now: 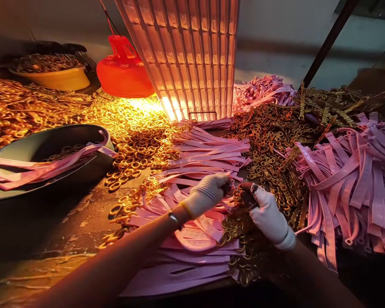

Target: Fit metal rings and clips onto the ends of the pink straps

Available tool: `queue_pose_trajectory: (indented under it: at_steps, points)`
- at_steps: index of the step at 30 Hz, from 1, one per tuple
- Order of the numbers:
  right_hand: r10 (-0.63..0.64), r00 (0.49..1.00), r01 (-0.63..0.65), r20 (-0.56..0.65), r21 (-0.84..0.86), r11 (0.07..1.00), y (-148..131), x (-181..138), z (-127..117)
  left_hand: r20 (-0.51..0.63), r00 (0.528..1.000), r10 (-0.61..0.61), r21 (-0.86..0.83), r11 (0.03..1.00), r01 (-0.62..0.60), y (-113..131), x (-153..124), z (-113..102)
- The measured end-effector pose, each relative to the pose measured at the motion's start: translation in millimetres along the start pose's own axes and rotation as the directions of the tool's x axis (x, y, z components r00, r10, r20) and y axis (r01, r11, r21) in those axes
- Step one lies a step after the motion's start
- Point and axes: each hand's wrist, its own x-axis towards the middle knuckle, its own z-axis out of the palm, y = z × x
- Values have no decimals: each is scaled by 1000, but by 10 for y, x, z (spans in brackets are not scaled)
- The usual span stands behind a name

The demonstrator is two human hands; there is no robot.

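Two gloved hands are meeting above a row of pink straps [210, 160], which are lying crosswise on the desk [80, 218]. The left hand [207, 194] is reaching over the straps with its fingers curling; the right hand [271, 218] is facing it from just beside the row, its dark-covered fingers bending inward. Whether either set of fingers is grasping a strap or a ring cannot be told. Gold rings [137, 141] are spreading to the left under a glowing red lamp [125, 75], and brassy fittings [266, 137] are lying to the right. A second strap heap [356, 179] is spilling at far right, while a basin [16, 147] at left is holding further straps.
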Motion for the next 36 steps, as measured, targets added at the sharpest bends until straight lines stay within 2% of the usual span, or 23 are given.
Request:
queue_pose_trajectory:
  at_steps: [2, 3, 5, 6, 7, 9, 11, 13, 15, 16, 18, 22, 24, 27, 31, 34, 36]
  points:
    - [-28, 999, 30, 33, -77, 997, -64, 25, 35, 45, 993, -105, -238, 965, 113, -20, -203, -106]
    - [-12, 998, 21, 68, -120, 993, -106, 45, 62, 82, 981, -174, -407, 893, 192, -22, -302, -147]
    - [49, 989, -15, 141, -236, 972, -200, 95, 129, 168, 941, -292, -713, 623, 321, -10, -468, -196]
    - [79, 983, -26, 164, -304, 952, -245, 122, 165, 192, 924, -330, -804, 487, 341, 2, -530, -203]
    - [99, 979, -26, 179, -370, 929, -285, 148, 202, 188, 917, -353, -853, 405, 331, 14, -578, -202]
    - [117, 974, -8, 192, -490, 872, -340, 186, 270, 146, 917, -371, -888, 359, 287, 28, -640, -184]
    - [112, 973, 26, 201, -580, 814, -358, 201, 328, 111, 933, -341, -852, 451, 266, 22, -676, -163]
    - [105, 972, 57, 212, -643, 764, -346, 193, 376, 59, 960, -272, -738, 636, 225, -5, -703, -149]
    - [111, 972, 62, 209, -679, 732, -322, 173, 409, -18, 988, -151, -585, 803, 113, -42, -719, -135]
    - [120, 972, 55, 203, -689, 723, -311, 162, 416, -49, 995, -82, -526, 849, 44, -60, -723, -126]
    - [134, 973, 36, 187, -701, 712, -304, 145, 404, -39, 999, -3, -505, 863, -17, -89, -723, -102]
    - [159, 944, 91, 287, -696, 713, -357, 146, 285, 63, 991, -114, -633, 764, 128, -92, -712, -57]
    - [213, 913, 109, 347, -712, 693, -395, 159, 231, 38, 989, -145, -654, 745, 134, -69, -713, -50]
    - [278, 887, 100, 368, -742, 663, -415, 173, 226, -29, 995, -98, -599, 799, 61, -48, -723, -51]
    - [244, 869, 187, 431, -742, 644, -369, 160, 295, -79, 996, -45, -470, 883, 3, -84, -731, -15]
    - [226, 859, 259, 459, -770, 583, -344, 142, 298, -59, 998, -32, -406, 914, 6, -99, -711, 14]
    - [204, 851, 298, 484, -764, 572, -345, 127, 261, 3, 1000, 20, -397, 918, -17, -91, -680, -22]
